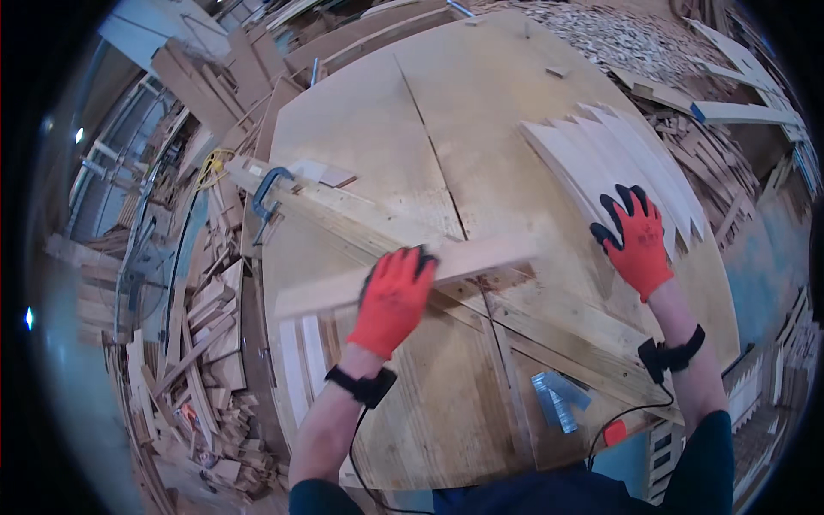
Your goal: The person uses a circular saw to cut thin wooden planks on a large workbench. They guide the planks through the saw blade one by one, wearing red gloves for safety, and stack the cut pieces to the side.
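Observation:
My left hand (pixel 395 300), in a red glove with black fingertips, is closed around a long pale wooden board (pixel 489 257). The board lies crosswise over the table and is blurred, apparently by motion. My right hand (pixel 639 240), gloved alike, has its fingers spread at the near edge of several pale wooden boards with pointed ends (pixel 601 154), laid side by side at the right. Below the held board, a long timber rail (pixel 566 335) runs diagonally across the wooden table (pixel 481 77). A blue clamp (pixel 264 196) grips the rail's far left end.
Silver ribbed metal strips (pixel 558 399) and a small red object (pixel 614 432) lie near the front edge. Two pale strips (pixel 302 360) rest left of my left arm. Offcuts (pixel 206 343) pile up at the left, with wood scraps (pixel 592 39) behind. Cables hang from both wristbands.

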Motion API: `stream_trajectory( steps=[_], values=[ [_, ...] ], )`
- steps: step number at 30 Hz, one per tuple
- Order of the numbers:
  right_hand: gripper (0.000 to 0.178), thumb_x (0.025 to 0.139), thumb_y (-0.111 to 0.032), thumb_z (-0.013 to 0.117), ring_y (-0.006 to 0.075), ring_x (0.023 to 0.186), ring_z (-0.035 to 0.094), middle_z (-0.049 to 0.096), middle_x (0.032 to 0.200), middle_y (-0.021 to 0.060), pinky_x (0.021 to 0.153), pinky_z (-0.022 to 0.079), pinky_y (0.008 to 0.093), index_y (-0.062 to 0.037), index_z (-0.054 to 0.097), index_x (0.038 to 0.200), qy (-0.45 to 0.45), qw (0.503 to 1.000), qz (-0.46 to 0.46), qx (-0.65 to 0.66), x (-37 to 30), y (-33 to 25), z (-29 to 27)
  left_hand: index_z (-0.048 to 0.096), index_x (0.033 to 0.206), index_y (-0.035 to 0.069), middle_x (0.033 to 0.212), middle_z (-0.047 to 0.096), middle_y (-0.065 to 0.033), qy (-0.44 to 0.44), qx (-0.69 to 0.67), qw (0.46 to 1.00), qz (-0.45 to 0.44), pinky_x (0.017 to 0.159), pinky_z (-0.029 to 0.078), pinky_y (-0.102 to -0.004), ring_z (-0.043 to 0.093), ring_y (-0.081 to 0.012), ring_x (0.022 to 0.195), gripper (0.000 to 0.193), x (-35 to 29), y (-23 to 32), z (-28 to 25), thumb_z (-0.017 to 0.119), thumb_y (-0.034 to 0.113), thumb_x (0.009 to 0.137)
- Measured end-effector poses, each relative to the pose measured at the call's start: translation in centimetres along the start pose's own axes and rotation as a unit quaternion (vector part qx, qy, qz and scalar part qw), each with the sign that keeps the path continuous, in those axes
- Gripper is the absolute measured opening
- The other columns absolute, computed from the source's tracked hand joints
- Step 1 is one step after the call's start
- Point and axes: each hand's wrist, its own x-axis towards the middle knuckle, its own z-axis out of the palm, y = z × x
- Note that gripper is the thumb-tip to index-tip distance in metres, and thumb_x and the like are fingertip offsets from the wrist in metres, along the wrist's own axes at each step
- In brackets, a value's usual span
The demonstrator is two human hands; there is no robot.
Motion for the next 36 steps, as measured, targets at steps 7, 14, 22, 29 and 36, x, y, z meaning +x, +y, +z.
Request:
stream_trajectory(
  steps=[7, 14, 22, 29, 36],
  values=[
    [0.065, 0.084, -0.034, 0.076, 0.0388, 0.131, 0.047, 0.05, 0.142, 0.0204, 0.108, 0.039, 0.0486, -0.0108, 0.055, 0.141, -0.18, 0.973, -0.073, 0.125, -1.5, -7.6, 4.4, 0.06, 0.128, 0.003, 0.137, 0.056, -0.0219, 0.012, -0.013, 0.979, 0.202, 0.116, 0.036, -0.0505, 0.051, -0.0348, 0.133, 0.042, 9.1, 4.9, 5.2, 0.062, 0.017, 0.088],
    [0.055, 0.083, -0.033, 0.077, 0.0371, 0.124, 0.048, 0.053, 0.132, 0.0183, 0.106, 0.038, 0.0509, -0.0277, 0.063, 0.136, -0.142, 0.988, -0.028, 0.053, -3.9, -4.3, 7.8, 0.054, 0.139, 0.005, 0.147, 0.049, -0.0214, 0.083, -0.174, 0.973, -0.129, 0.118, 0.027, -0.0546, 0.042, -0.038, 0.14, 0.061, 4.4, 0.8, 7.0, 0.071, 0.028, 0.086],
    [0.049, 0.081, -0.028, 0.077, 0.0376, 0.125, 0.048, 0.055, 0.133, 0.0165, 0.108, 0.036, 0.051, -0.0235, 0.07, 0.129, -0.185, 0.978, -0.045, 0.08, -4.6, -3.9, 5.3, 0.049, 0.145, 0.001, 0.151, 0.046, -0.0228, 0.061, -0.057, 0.905, -0.418, 0.12, 0.025, -0.0523, 0.039, -0.04, 0.142, 0.061, -9.0, -5.1, 13.6, 0.063, 0.03, 0.093],
    [0.042, 0.082, -0.027, 0.075, 0.0403, 0.128, 0.046, 0.053, 0.138, 0.0186, 0.106, 0.041, 0.0496, -0.023, 0.072, 0.124, -0.123, 0.99, -0.026, 0.071, -2.8, -5.1, 10.0, 0.05, 0.144, 0.0, 0.151, 0.046, -0.0227, 0.046, -0.039, 0.896, -0.44, 0.121, 0.024, -0.0509, 0.038, -0.039, 0.143, 0.061, -9.2, -4.9, 14.3, 0.062, 0.029, 0.092],
    [0.039, 0.082, -0.022, 0.075, 0.0381, 0.13, 0.046, 0.054, 0.139, 0.0152, 0.11, 0.039, 0.0483, -0.0204, 0.073, 0.12, -0.256, 0.959, -0.032, 0.117, -3.9, -1.7, 6.8, 0.05, 0.144, 0.001, 0.151, 0.046, -0.0226, 0.051, -0.034, 0.894, -0.443, 0.121, 0.024, -0.0512, 0.039, -0.0385, 0.142, 0.061, -9.4, -5.2, 14.9, 0.062, 0.031, 0.092]
  ],
)
